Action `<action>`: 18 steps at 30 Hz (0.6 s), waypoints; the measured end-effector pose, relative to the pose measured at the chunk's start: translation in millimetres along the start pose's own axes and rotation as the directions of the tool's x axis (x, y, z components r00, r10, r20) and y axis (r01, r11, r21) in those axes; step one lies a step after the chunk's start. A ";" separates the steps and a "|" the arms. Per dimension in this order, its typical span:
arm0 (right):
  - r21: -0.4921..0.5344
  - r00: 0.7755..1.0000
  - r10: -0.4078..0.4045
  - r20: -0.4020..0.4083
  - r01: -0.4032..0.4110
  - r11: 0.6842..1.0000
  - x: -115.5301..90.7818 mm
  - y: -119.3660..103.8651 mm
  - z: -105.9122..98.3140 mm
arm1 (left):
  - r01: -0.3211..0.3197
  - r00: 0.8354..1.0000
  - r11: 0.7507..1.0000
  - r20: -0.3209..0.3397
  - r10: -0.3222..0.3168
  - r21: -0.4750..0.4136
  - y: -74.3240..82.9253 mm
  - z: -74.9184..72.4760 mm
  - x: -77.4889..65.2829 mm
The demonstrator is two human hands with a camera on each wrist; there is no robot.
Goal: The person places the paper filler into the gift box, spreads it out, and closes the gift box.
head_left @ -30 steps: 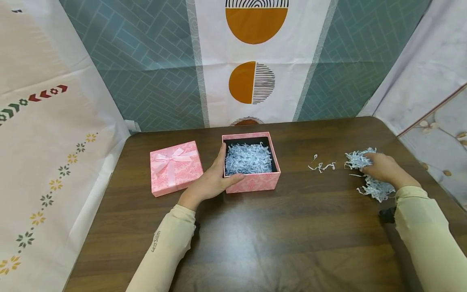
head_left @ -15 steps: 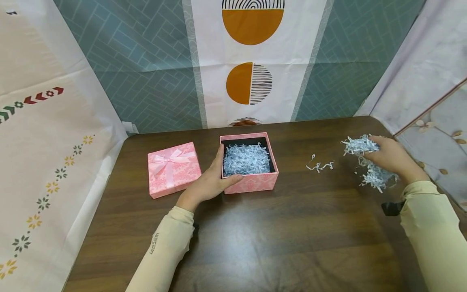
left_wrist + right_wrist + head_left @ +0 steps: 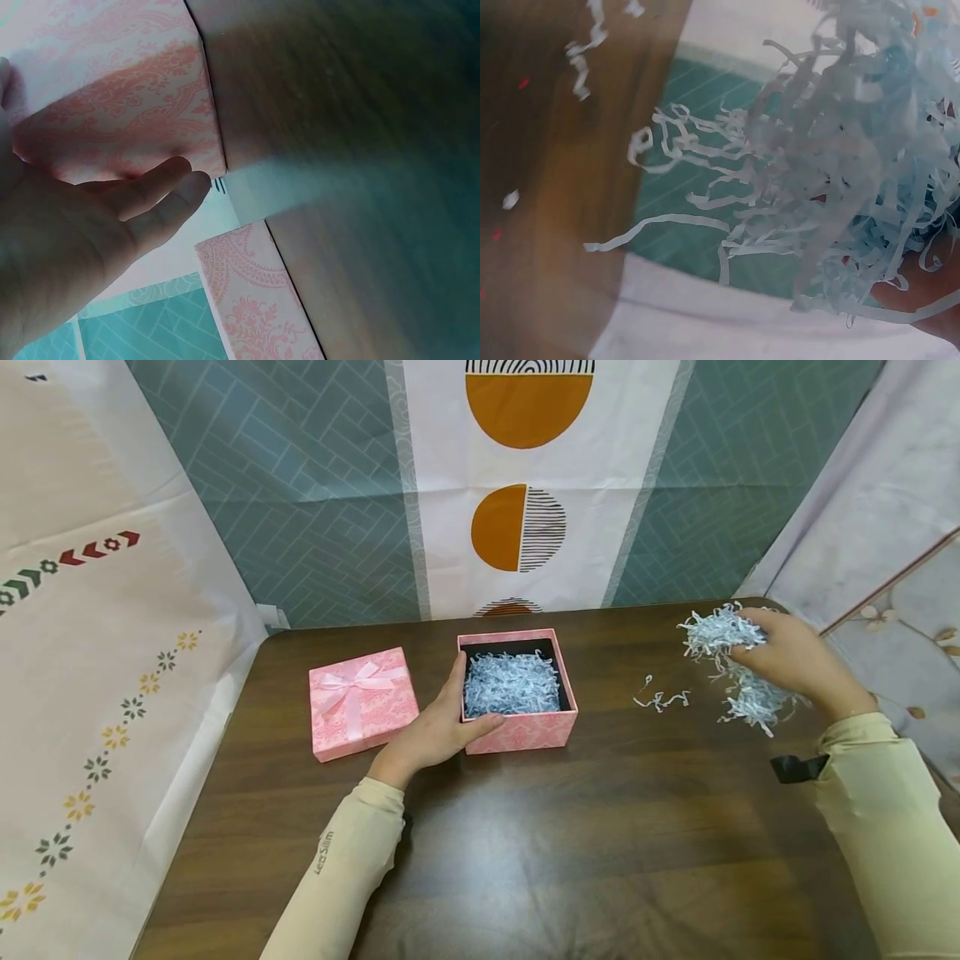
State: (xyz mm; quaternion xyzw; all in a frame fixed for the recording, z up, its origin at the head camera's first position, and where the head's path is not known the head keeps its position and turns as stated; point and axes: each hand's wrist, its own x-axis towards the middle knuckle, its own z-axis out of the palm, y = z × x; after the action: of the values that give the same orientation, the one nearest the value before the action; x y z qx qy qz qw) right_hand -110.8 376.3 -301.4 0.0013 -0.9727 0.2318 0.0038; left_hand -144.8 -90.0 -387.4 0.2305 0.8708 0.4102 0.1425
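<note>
A pink patterned gift box (image 3: 521,734) stands uncovered at the back middle of the table, blue shredded paper (image 3: 512,683) filling its dark inside. My left hand (image 3: 426,733) rests against its left side, thumb across the front rim. In the left wrist view, straight fingers (image 3: 161,214) lie along the box wall (image 3: 127,97). Over at the right, my right hand (image 3: 798,664) grips a loose clump of pale blue shredded paper (image 3: 722,632) above the table. Strands (image 3: 780,187) of it spill out and hide most of that hand in the right wrist view.
The pink lid (image 3: 378,706) with a ribbon bow lies left of the box, close to my left wrist. A few stray paper strands (image 3: 662,700) lie on the brown table (image 3: 562,860) between box and right hand. Patterned cloths (image 3: 322,543) hang behind and at both sides.
My right hand has lifted the shredded paper off the table and moved it up, away from me and slightly left. My left hand, the box and the lid stay in place.
</note>
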 end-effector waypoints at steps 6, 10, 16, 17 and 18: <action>0.015 0.997 -0.067 0.024 0.066 0.998 4.3 -27.7 1.4 | -0.004 1.000 1.000 0.004 0.004 -0.005 0.2 -0.3 0.8; 0.026 0.995 -0.088 0.044 0.087 0.996 6.0 -48.1 3.7 | -0.006 1.000 1.000 0.005 0.006 -0.005 -0.5 -0.5 0.8; 0.037 0.987 -0.139 0.083 0.136 0.990 7.8 -81.3 7.0 | -0.009 1.000 1.000 0.012 0.010 -0.012 -1.8 -0.8 0.9; 0.045 0.985 -0.149 0.085 0.145 0.988 8.4 -86.5 7.5 | -0.006 1.000 1.000 0.014 0.007 -0.013 -1.6 -0.8 1.0; 0.057 0.984 -0.154 0.090 0.149 0.987 8.9 -91.7 8.1 | -0.005 1.000 1.000 0.015 0.005 -0.013 -1.3 -0.7 1.3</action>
State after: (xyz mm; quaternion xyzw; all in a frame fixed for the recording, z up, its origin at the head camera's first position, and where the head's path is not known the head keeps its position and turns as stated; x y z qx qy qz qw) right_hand -119.3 290.9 -267.3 0.0864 -0.9629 0.2546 -0.0243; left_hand -146.6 -90.5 -388.0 0.2347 0.8664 0.4145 0.1495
